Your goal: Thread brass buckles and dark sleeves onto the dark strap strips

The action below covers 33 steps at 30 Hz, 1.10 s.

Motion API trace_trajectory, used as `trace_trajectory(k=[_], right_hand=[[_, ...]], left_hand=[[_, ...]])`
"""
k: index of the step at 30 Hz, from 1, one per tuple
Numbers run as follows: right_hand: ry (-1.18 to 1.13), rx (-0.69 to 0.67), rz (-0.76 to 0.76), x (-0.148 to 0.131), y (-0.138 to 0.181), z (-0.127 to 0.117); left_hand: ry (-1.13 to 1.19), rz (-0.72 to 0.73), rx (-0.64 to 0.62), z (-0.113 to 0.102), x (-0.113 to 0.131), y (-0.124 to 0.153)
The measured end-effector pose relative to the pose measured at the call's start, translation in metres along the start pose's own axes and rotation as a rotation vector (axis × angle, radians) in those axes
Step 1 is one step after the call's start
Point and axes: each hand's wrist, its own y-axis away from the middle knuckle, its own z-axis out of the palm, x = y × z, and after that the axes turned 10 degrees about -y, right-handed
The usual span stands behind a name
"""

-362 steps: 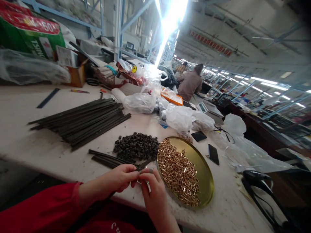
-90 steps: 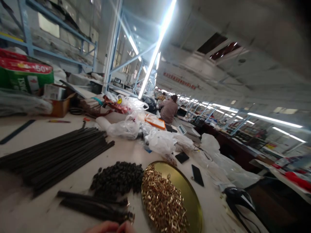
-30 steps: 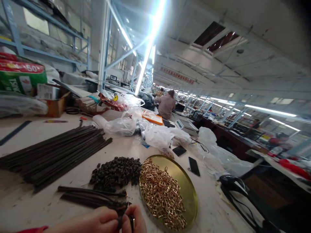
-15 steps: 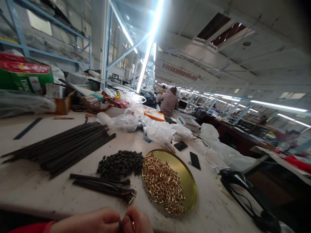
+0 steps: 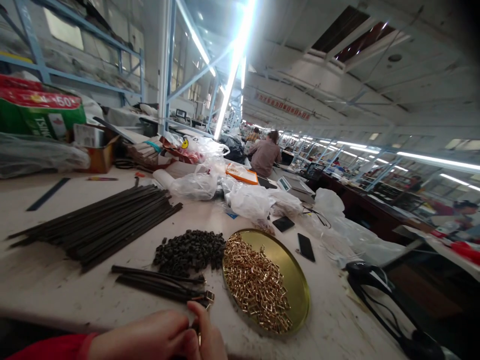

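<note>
My left hand [image 5: 150, 332] and my right hand [image 5: 208, 337] meet at the bottom edge, fingers closed and pressed together. Between them show a bit of dark strap and a glint of a gold buckle [image 5: 199, 336]; most of it is hidden by the fingers. Just beyond lies a small bundle of black straps [image 5: 161, 287] with gold buckles at their right ends. To the right stands a round gold tray [image 5: 296, 280] heaped with gold buckles [image 5: 255, 285]. Behind the bundle is a pile of small black loops [image 5: 191, 250].
Long black strips [image 5: 112, 220] lie stacked at left. White plastic bags [image 5: 247, 200] and an orange-edged box [image 5: 242, 174] line the back. A phone [image 5: 306, 247] lies beyond the tray, and a black curved object [image 5: 382, 305] at right. A person [image 5: 265, 157] sits farther off.
My hands have shifted slightly, and my right index finger has lifted towards the strap bundle. The whole view has moved a little, with the table things appearing farther right.
</note>
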Motion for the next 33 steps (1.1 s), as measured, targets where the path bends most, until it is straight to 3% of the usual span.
trace_trajectory(k=[4,7,10,13,15,18,22,27,33], right_hand=[[0.147,-0.008,-0.008,-0.011,-0.022,-0.010],[0.364,0.030,-0.065,-0.010,-0.045,-0.012],[0.583,-0.003,-0.157,0.009,-0.061,-0.007],[0.678,-0.037,-0.246,0.039,-0.065,-0.002],[0.687,-0.023,-0.306,0.058,-0.062,-0.001],[0.650,0.019,-0.394,0.077,-0.056,0.000],[0.559,0.150,-0.358,0.086,-0.052,0.004],[0.530,0.229,-0.353,0.084,-0.052,0.005],[0.521,0.179,-0.277,0.064,-0.052,-0.003]], left_hand=[[-0.251,0.039,0.175,-0.017,-0.022,-0.020],[-0.494,0.032,0.406,-0.022,-0.044,-0.038],[-0.686,0.134,0.558,-0.009,-0.065,-0.050],[-0.695,0.194,0.643,-0.002,-0.081,-0.051],[-0.693,0.145,0.669,-0.017,-0.091,-0.050],[-0.748,-0.106,0.674,-0.068,-0.115,-0.053],[-0.777,-0.359,0.689,-0.125,-0.154,-0.072],[-0.788,-0.507,0.668,-0.135,-0.170,-0.090],[-0.731,-0.409,0.630,-0.144,-0.165,-0.073]])
